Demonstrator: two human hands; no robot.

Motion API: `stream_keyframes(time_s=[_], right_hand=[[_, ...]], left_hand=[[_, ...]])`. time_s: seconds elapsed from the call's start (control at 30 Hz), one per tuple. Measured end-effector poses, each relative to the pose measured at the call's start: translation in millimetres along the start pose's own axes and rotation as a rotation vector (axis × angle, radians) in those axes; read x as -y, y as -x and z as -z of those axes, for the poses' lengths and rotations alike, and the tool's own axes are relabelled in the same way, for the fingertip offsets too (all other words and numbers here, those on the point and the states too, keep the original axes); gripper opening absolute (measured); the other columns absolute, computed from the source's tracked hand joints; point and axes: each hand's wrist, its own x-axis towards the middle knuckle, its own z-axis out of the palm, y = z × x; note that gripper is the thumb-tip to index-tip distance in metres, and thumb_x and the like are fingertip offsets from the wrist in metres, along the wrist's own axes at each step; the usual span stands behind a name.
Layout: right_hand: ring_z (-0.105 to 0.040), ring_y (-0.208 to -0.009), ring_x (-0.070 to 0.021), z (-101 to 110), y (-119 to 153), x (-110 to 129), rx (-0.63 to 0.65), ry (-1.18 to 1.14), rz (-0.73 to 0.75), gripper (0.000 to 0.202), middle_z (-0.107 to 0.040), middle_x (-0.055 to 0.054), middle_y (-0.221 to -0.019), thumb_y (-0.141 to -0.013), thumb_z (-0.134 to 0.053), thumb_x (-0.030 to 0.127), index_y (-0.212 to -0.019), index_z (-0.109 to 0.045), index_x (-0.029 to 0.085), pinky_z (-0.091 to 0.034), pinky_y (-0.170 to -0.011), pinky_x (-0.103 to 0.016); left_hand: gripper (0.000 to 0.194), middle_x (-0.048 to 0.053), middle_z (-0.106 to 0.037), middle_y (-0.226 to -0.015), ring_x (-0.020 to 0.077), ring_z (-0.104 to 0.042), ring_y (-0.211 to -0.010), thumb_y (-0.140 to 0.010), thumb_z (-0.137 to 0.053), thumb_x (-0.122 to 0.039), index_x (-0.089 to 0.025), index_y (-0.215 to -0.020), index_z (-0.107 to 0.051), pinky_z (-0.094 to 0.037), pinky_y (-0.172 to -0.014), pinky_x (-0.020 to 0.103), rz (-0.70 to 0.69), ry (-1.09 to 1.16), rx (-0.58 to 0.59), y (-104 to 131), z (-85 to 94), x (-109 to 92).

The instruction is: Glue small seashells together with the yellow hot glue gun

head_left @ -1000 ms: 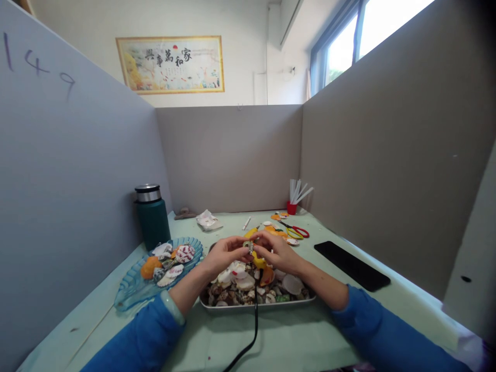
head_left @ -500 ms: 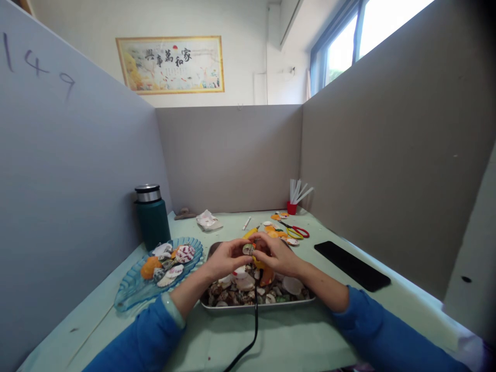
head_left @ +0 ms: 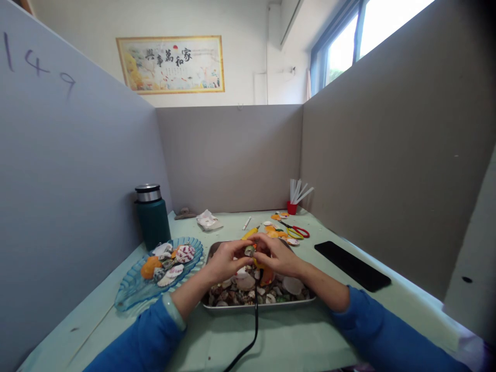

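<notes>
Over a metal tray [head_left: 258, 307], my left hand [head_left: 227, 261] and my right hand [head_left: 279, 254] meet at the fingertips. Between them they pinch a small greenish shell [head_left: 250, 250], partly covered by the fingers. Below my right hand, a yellow tool [head_left: 258, 264] with a black cord [head_left: 256, 323] lies over the tray; it looks like a glue gun, mostly hidden by the hands. Loose seashells [head_left: 245, 281] of several kinds fill the tray under both hands.
Left stand a blue shell-shaped dish [head_left: 129, 292] of shells and a green flask [head_left: 152, 222]. Beyond the tray lie orange shells [head_left: 276, 232], scissors [head_left: 298, 230] and crumpled paper [head_left: 209, 220]. Right are a black phone-like slab [head_left: 352, 265] and a red cup [head_left: 292, 208] of white sticks.
The small shell has turned slightly and shifted a little between the fingertips. My left fingers have moved slightly; the arms and everything on the table stay put.
</notes>
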Motion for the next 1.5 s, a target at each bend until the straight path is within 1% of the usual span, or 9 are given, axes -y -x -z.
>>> stream_keyframes(time_s=[0.13,0.27,0.4,0.5,0.63,0.8,1.0,1.27,1.5], right_hand=[[-0.047,-0.055,-0.0098,0.1,0.3,-2.1,0.004,-0.009,-0.002,0.031,-0.051,0.003,-0.064,-0.084,-0.051,0.022,-0.114,-0.047,0.017,-0.034,-0.051,-0.019],[-0.045,-0.053,-0.0094,0.1,0.4,-5.5,-0.027,-0.044,-0.009,0.031,-0.049,0.004,-0.062,-0.086,-0.050,0.026,-0.115,-0.046,0.017,-0.034,-0.051,-0.020],[-0.045,-0.052,-0.0094,-1.0,0.9,-10.5,-0.074,-0.083,0.023,0.026,-0.050,0.004,-0.061,-0.087,-0.050,0.030,-0.110,-0.046,0.017,-0.034,-0.050,-0.020],[-0.046,-0.053,-0.0100,-1.3,1.9,-12.9,-0.089,-0.040,0.063,0.020,-0.053,0.002,-0.062,-0.088,-0.048,0.031,-0.103,-0.050,0.017,-0.035,-0.051,-0.021],[-0.046,-0.054,-0.0106,-0.6,2.8,-11.9,-0.090,0.026,0.085,0.019,-0.054,0.001,-0.063,-0.087,-0.051,0.034,-0.096,-0.054,0.018,-0.035,-0.051,-0.021],[-0.046,-0.055,-0.0110,-0.1,2.4,-10.9,-0.095,0.071,0.097,0.021,-0.055,-0.001,-0.066,-0.086,-0.052,0.037,-0.091,-0.057,0.017,-0.036,-0.052,-0.022],[-0.050,-0.061,-0.0128,0.0,2.2,-13.8,-0.105,0.123,0.159,0.019,-0.061,-0.004,-0.073,-0.086,-0.052,0.032,-0.095,-0.061,0.018,-0.039,-0.058,-0.023],[-0.055,-0.064,-0.0125,1.7,0.9,-10.5,-0.106,0.067,0.214,0.016,-0.065,-0.004,-0.077,-0.087,-0.052,0.026,-0.095,-0.062,0.018,-0.042,-0.061,-0.023],[-0.057,-0.059,-0.0110,0.4,-0.3,-15.4,-0.153,-0.001,0.246,0.017,-0.064,-0.004,-0.071,-0.088,-0.050,0.026,-0.095,-0.062,0.016,-0.043,-0.057,-0.022]], left_hand=[[0.043,0.006,-0.067,-0.092,0.0163,-0.057,-0.074,-0.069,-0.067,-0.033,-0.017,-0.109,-0.063,-0.044,-0.069,0.026,0.041,0.090,0.000,-0.6,-0.7,0.2],[0.051,0.007,-0.064,-0.088,0.0163,-0.061,-0.071,-0.073,-0.064,-0.036,-0.015,-0.118,-0.053,-0.048,-0.068,0.029,0.180,0.427,0.109,-2.6,-3.3,-2.1],[0.048,0.005,-0.061,-0.085,0.0129,-0.061,-0.063,-0.071,-0.067,-0.038,-0.014,-0.110,-0.050,-0.049,-0.064,0.029,0.236,0.624,0.101,-3.8,-3.5,-7.6],[0.042,0.004,-0.061,-0.083,0.0122,-0.061,-0.061,-0.072,-0.066,-0.040,-0.013,-0.101,-0.053,-0.048,-0.062,0.027,0.239,0.616,0.100,-3.6,-1.8,-9.5],[0.043,0.005,-0.061,-0.085,0.0122,-0.060,-0.064,-0.073,-0.064,-0.040,-0.013,-0.106,-0.056,-0.047,-0.065,0.027,0.226,0.572,0.122,-3.5,-0.1,-8.2],[0.051,0.006,-0.062,-0.089,0.0138,-0.058,-0.068,-0.068,-0.070,-0.034,-0.014,-0.112,-0.058,-0.047,-0.067,0.028,0.225,0.578,0.151,-4.7,-0.5,-8.0],[0.049,0.007,-0.063,-0.085,0.0134,-0.057,-0.062,-0.072,-0.065,-0.037,-0.013,-0.114,-0.058,-0.046,-0.063,0.028,0.233,0.510,0.167,-4.2,0.2,-9.3],[0.042,0.005,-0.063,-0.085,0.0140,-0.058,-0.067,-0.075,-0.063,-0.035,-0.015,-0.112,-0.059,-0.046,-0.067,0.028,0.185,0.560,0.237,-3.1,3.4,-12.2],[0.051,0.006,-0.063,-0.085,0.0137,-0.060,-0.059,-0.075,-0.063,-0.038,-0.013,-0.117,-0.053,-0.047,-0.061,0.028,0.261,0.566,0.177,-3.5,0.9,-7.2]])
